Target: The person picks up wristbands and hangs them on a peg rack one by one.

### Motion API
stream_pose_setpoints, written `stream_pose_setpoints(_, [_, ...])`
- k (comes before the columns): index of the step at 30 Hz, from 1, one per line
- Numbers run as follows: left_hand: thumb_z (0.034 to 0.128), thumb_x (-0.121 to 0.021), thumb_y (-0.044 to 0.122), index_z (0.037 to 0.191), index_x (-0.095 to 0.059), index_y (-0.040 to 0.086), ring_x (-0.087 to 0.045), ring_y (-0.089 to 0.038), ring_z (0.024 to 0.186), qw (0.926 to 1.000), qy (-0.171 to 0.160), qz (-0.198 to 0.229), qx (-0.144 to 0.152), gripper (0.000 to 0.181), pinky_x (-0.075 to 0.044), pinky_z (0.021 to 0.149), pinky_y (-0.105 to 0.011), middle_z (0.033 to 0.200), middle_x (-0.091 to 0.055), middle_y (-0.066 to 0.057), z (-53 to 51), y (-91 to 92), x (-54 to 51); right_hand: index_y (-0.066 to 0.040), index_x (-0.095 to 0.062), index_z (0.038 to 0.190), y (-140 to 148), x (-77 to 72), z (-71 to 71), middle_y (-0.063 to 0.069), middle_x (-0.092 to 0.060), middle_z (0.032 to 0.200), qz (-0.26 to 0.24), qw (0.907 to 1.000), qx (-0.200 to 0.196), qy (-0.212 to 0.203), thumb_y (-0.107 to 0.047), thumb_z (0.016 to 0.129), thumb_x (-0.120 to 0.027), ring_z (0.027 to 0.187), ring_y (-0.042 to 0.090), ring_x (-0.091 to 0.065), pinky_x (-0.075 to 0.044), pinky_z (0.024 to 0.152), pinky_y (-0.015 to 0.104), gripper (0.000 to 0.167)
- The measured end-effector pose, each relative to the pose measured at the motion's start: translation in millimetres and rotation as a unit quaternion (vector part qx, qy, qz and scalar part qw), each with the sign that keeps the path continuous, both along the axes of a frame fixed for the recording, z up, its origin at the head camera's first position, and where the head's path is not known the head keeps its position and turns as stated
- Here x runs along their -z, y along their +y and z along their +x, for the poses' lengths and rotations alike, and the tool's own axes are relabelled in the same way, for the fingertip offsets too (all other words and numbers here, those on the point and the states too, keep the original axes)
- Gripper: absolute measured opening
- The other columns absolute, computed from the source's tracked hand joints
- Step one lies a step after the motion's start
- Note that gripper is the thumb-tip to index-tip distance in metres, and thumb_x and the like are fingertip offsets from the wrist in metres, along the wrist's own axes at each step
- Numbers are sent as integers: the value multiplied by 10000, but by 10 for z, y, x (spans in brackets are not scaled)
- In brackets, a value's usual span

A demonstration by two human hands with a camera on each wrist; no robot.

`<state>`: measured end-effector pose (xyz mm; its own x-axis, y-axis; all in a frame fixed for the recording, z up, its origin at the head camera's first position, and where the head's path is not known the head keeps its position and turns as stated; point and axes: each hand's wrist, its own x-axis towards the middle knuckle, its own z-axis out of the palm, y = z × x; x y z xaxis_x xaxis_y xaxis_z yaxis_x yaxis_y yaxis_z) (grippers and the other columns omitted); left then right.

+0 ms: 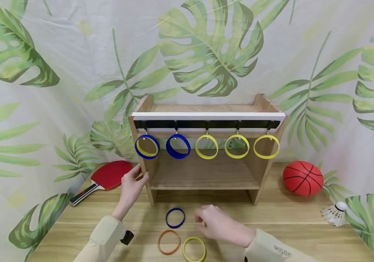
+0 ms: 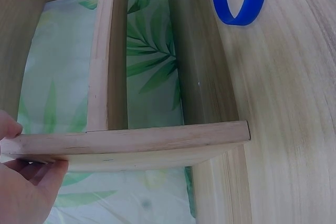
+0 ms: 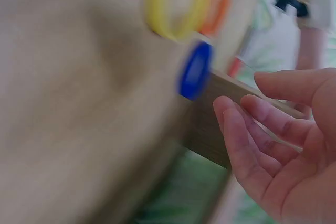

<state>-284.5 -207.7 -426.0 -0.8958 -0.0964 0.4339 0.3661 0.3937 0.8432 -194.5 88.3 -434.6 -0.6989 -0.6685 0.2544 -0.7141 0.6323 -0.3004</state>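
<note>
Saw left hand (image 1: pixel 132 183) at the left upright of the wooden rack (image 1: pixel 203 173), gripping the edge of that panel between thumb and curled fingers. Noted right hand (image 1: pixel 216 222) in front of the rack, near the table (image 1: pixel 298 214); read its fingers (image 3: pixel 237 145) as half curled and relaxed, thumb well apart from them, with hold of nothing. Could not tell from the blur whether touching the wood.

Found three bands lying flat on the table before the rack: loose blue band (image 1: pixel 174 227) nearest the rack, just beside the right hand but apart from it; orange band (image 1: pixel 170 253) farther forward; loose yellow band (image 1: pixel 194 238) next to the orange.

Counted five hooks along the black strip (image 1: pixel 191 124) across the rack's front. Recorded, left to right: outer blue band (image 1: pixel 146 157) with yellow inside it on the first, thick blue band (image 1: pixel 174 154) on the second, then three yellow bands (image 1: pixel 237 157), one per hook.

Logged red paddle (image 1: pixel 111 175) left of the rack, beyond the left hand; red ball (image 1: pixel 303 178) to the right, with shuttlecock (image 1: pixel 335 214) near it. Saw leaf-printed cloth (image 1: pixel 85 47) behind everything.
</note>
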Motion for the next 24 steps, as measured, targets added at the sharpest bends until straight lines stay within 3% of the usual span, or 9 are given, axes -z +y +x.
stream_pose_setpoints(4, [911,-626,5,1334,-602,-11,-623,-310,1195,10000,-5,49,12,424,-585,908,-325,1282,-661,-216,-2,-7,-1,-120,-628,758,-22,242,18,-52,-612,681,221,9995,-64,-228,-72,798,-750,607,-31,-458,-378,515,66,137])
stream_pose_setpoints(8, [920,-621,11,1352,-588,-5,-617,-312,1209,9999,-45,89,89,434,-577,923,-355,1302,-649,-217,-3,-5,-7,-138,-601,739,-51,363,26,-74,-552,641,420,9980,-68,-470,-89,805,-767,582,-46,-377,-335,493,64,185])
stream_pose_setpoints(13, [923,-622,9,1359,-583,-3,-616,-330,1211,9999,-72,94,103,437,-571,923,-366,1307,-645,-222,-3,4,-17,-135,-617,743,-76,417,32,-66,-594,676,476,9978,-61,-468,-128,814,-796,600,-42,-398,-345,511,65,193])
stream_pose_setpoints(19, [917,-619,5,1358,-583,-8,-614,-351,1214,9999,-65,84,43,443,-574,925,-364,1292,-648,-237,8,17,-24,-152,-591,702,-80,474,24,-94,-556,664,527,9985,-23,-146,-50,755,-793,630,-28,-424,-349,531,70,232])
stream_pose_setpoints(24, [917,-624,11,1362,-578,-11,-614,-344,1214,9999,-114,62,18,448,-565,925,-384,1303,-643,-233,17,2,-16,-155,-574,680,-58,448,34,-94,-560,643,270,9995,18,-175,-6,741,-749,605,-38,-423,-348,520,61,238])
